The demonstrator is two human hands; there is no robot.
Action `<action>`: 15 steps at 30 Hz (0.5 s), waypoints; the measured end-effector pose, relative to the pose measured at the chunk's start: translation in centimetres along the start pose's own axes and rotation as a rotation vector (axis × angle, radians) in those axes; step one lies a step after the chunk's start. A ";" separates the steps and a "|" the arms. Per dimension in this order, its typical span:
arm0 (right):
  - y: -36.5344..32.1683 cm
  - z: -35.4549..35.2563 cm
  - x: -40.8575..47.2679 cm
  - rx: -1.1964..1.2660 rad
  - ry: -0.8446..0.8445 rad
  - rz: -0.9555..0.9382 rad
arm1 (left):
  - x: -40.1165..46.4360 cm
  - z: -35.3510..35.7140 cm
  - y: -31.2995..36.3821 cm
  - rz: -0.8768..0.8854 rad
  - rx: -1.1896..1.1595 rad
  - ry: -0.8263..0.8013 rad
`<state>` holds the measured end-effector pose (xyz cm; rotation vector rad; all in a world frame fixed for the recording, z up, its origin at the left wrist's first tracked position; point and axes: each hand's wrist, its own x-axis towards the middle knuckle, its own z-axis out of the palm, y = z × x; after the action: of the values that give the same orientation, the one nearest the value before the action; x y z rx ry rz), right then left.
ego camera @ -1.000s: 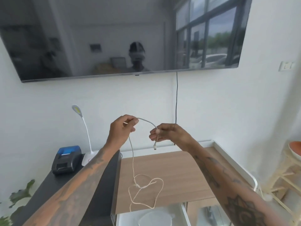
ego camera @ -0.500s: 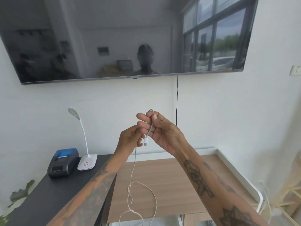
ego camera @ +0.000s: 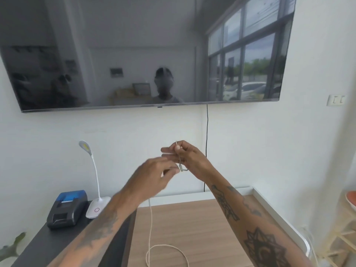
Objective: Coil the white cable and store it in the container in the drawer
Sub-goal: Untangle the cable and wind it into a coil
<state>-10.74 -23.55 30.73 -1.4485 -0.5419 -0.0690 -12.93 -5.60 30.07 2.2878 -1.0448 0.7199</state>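
The thin white cable (ego camera: 150,224) hangs from my raised hands down to the wooden desk (ego camera: 192,228), where its slack lies in a loop. My right hand (ego camera: 189,159) holds one end of the cable, wrapped over its extended fingers, thumb pinching the top of the wrap. My left hand (ego camera: 154,176) is just below and left of it, blurred, its fingers closed on the hanging strand. The drawer and its container are out of view.
A wall-mounted TV (ego camera: 146,53) hangs above, with a black cord (ego camera: 207,141) running down the wall. On the black side table (ego camera: 38,245) stand a small printer (ego camera: 66,209) and a white gooseneck lamp (ego camera: 94,189). A light wooden shelf (ego camera: 344,237) is at the right.
The cable end has been looped around my right hand's fingers. My left hand has moved from level with the right hand to lower left, drawing the strand. The slack on the desk has risen.
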 end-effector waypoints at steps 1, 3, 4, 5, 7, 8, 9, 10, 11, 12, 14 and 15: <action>0.1 0.4 -0.3 -0.027 -0.039 0.014 | 0.7 -1.1 -0.5 0.009 -0.002 0.036; 0.2 1.3 -0.6 -0.071 -0.083 0.046 | 2.2 -2.9 -1.4 -0.022 -0.045 0.091; 0.3 1.7 -0.8 -0.063 -0.083 0.064 | 2.8 -3.6 -1.9 -0.054 -0.055 0.120; 0.3 2.0 -0.8 -0.035 -0.079 0.076 | 3.4 -4.0 -2.4 -0.084 -0.071 0.147; 0.3 2.4 -0.8 0.043 -0.079 0.070 | 4.2 -4.4 -3.3 -0.162 -0.184 0.177; 0.1 2.5 -0.8 0.071 -0.084 0.053 | 4.4 -4.4 -3.6 -0.201 -0.262 0.184; 0.0 2.6 -0.8 0.095 -0.088 0.034 | 4.6 -4.3 -3.9 -0.234 -0.340 0.189; -0.2 2.8 -0.9 0.123 -0.092 0.017 | 4.6 -4.1 -4.0 -0.268 -0.402 0.194; -0.4 3.0 -0.9 0.159 -0.098 0.003 | 4.6 -3.7 -4.3 -0.303 -0.475 0.193; -0.6 3.2 -1.0 0.200 -0.106 -0.011 | 4.6 -3.3 -4.5 -0.333 -0.535 0.199; -1.0 3.5 -1.1 0.279 -0.125 -0.045 | 4.0 -2.3 -4.7 -0.374 -0.640 0.190; -1.2 3.6 -1.1 0.316 -0.137 -0.058 | 3.5 -1.6 -4.9 -0.395 -0.673 0.180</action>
<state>-13.28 -20.64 31.48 -1.1347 -0.6748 0.0682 -7.52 -3.60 32.29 1.7228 -0.5960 0.3300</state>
